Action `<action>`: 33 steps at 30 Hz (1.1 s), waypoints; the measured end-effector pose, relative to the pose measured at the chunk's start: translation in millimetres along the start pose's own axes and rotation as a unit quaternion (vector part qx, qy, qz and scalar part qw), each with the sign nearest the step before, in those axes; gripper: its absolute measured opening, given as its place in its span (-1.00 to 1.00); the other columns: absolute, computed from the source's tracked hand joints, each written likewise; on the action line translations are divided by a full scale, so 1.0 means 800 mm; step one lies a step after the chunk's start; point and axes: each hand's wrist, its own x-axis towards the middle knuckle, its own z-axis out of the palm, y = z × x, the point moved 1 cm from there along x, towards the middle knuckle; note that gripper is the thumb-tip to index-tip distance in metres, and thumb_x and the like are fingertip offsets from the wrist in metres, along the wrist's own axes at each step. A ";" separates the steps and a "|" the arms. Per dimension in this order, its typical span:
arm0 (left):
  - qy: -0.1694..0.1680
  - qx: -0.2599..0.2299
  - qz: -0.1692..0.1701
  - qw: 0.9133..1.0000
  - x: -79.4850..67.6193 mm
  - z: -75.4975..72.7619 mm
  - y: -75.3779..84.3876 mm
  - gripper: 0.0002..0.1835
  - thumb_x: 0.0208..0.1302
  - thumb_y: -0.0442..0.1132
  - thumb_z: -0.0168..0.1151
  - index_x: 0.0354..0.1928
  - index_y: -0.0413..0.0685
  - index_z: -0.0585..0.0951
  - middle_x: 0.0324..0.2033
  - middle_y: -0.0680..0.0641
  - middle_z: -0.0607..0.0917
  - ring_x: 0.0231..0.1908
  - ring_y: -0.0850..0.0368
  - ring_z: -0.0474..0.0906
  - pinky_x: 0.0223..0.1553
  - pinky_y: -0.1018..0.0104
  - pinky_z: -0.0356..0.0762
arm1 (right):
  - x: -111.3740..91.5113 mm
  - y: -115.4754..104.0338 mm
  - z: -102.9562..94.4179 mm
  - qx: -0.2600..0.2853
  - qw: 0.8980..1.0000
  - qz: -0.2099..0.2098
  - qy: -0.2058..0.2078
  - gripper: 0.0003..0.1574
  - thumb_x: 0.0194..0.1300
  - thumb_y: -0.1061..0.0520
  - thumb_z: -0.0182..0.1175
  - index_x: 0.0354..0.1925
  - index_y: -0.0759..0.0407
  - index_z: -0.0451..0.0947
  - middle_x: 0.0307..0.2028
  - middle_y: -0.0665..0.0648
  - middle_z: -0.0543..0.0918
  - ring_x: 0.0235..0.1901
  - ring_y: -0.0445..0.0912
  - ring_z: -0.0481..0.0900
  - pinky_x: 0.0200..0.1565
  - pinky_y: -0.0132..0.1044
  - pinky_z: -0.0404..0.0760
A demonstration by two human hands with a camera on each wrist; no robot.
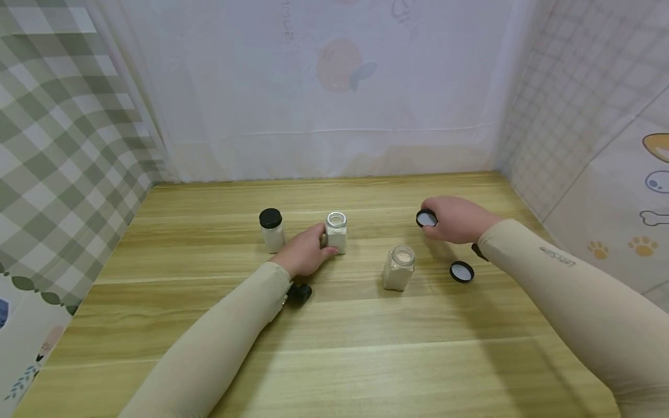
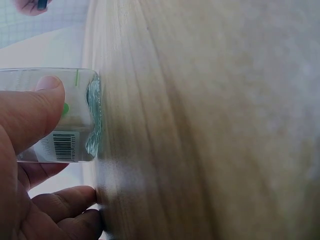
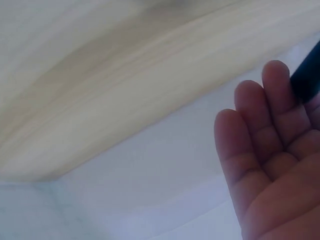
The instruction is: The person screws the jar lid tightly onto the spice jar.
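My left hand [image 1: 305, 253] grips an uncapped glass jar [image 1: 336, 239] of pale powder that stands on the table. In the left wrist view the thumb [image 2: 37, 112] lies along the jar's side, near a barcode label [image 2: 65, 146]. Raised above the table at the right, my right hand [image 1: 453, 219] pinches a black lid [image 1: 427, 219] with its white inner face showing. Only the lid's dark edge [image 3: 307, 80] appears in the right wrist view, beside the fingers. Between the hands stands a second uncapped jar [image 1: 399, 268] of pale powder.
A third jar [image 1: 273, 237], topped with a black lid, stands just left of my left hand. Another black lid [image 1: 462, 271] lies inner side up below my right hand. Printed cloth walls [image 1: 334, 133] border the wooden table [image 1: 340, 360] at the back and sides.
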 end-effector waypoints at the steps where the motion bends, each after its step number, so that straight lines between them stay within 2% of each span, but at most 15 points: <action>1: 0.000 0.001 0.000 1.000 0.000 0.000 0.000 -0.47 0.53 0.09 0.26 0.35 0.02 0.43 0.29 -0.12 0.63 0.38 -0.08 0.52 0.45 -0.08 0.43 | 0.001 -0.002 -0.001 0.000 1.000 -0.003 0.002 -0.81 0.32 0.14 0.24 -0.13 0.19 0.58 -0.31 0.05 0.64 -0.33 -0.07 0.52 -0.18 -0.15 0.51; 14: 0.003 0.006 0.006 1.000 0.000 -0.001 0.001 -0.52 0.52 0.08 0.28 0.29 0.04 0.45 0.24 -0.11 0.66 0.33 -0.07 0.56 0.42 -0.06 0.47 | 0.018 -0.038 -0.016 -0.002 0.999 -0.047 0.020 -0.82 0.37 0.10 0.25 -0.16 0.19 0.56 -0.31 0.07 0.61 -0.33 -0.06 0.50 -0.16 -0.12 0.51; 24: 0.003 0.012 0.003 1.000 0.001 0.001 -0.001 -0.52 0.52 0.09 0.27 0.28 0.03 0.44 0.23 -0.11 0.66 0.31 -0.07 0.57 0.41 -0.07 0.48 | 0.034 -0.059 -0.019 -0.023 0.998 -0.062 0.022 -0.77 0.38 0.07 0.25 -0.13 0.21 0.58 -0.29 0.08 0.65 -0.30 -0.04 0.55 -0.10 -0.07 0.59; 33: 0.001 0.016 -0.001 1.000 0.001 0.000 0.001 -0.50 0.52 0.10 0.27 0.30 0.03 0.43 0.24 -0.11 0.66 0.31 -0.07 0.57 0.40 -0.06 0.48 | 0.047 -0.080 -0.024 -0.032 0.997 -0.072 0.003 -0.73 0.40 0.04 0.29 -0.09 0.21 0.59 -0.23 0.07 0.66 -0.26 -0.05 0.59 -0.05 -0.05 0.62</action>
